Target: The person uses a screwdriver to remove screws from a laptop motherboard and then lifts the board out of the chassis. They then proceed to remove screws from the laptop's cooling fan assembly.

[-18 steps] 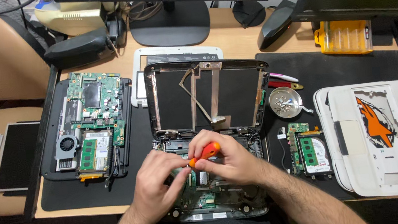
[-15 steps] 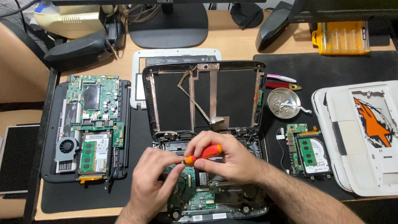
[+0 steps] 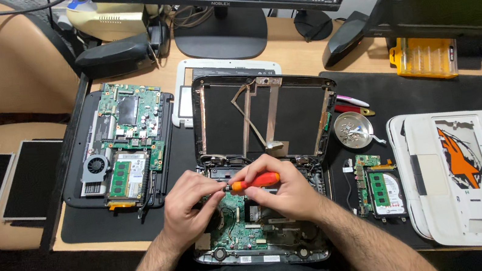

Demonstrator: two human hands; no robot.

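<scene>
Over the opened laptop base [image 3: 259, 237] at the near edge of the counter [image 3: 298, 55], both hands meet on an orange-handled screwdriver [image 3: 253, 182]. The right hand [image 3: 281, 192] wraps its fingers around the handle, which lies nearly level; the left hand [image 3: 187, 206] pinches the tool's front end above the green circuit board [image 3: 237, 231]. The emptied screen frame [image 3: 263, 117] stands open just behind them. A second motherboard [image 3: 125, 140] lies to the left, a small metal screw dish [image 3: 353, 128] and a hard drive [image 3: 382, 188] to the right.
</scene>
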